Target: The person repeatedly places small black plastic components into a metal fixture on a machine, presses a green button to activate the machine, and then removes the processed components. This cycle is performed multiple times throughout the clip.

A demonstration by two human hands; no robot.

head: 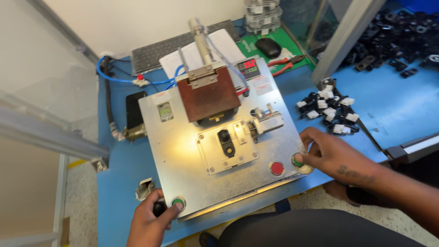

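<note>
A flat grey metal press machine [183, 151] sits on the blue table [123, 183], its brown block [208, 96] raised over a small black part [226, 142] seated lengthwise in the square fixture plate [227, 148]. At the machine's near corners are two green buttons: the left green button [178, 203] lies under the left hand's [148, 222] thumb, the right green button [297, 160] under the right hand's [334, 155] fingers
</note>
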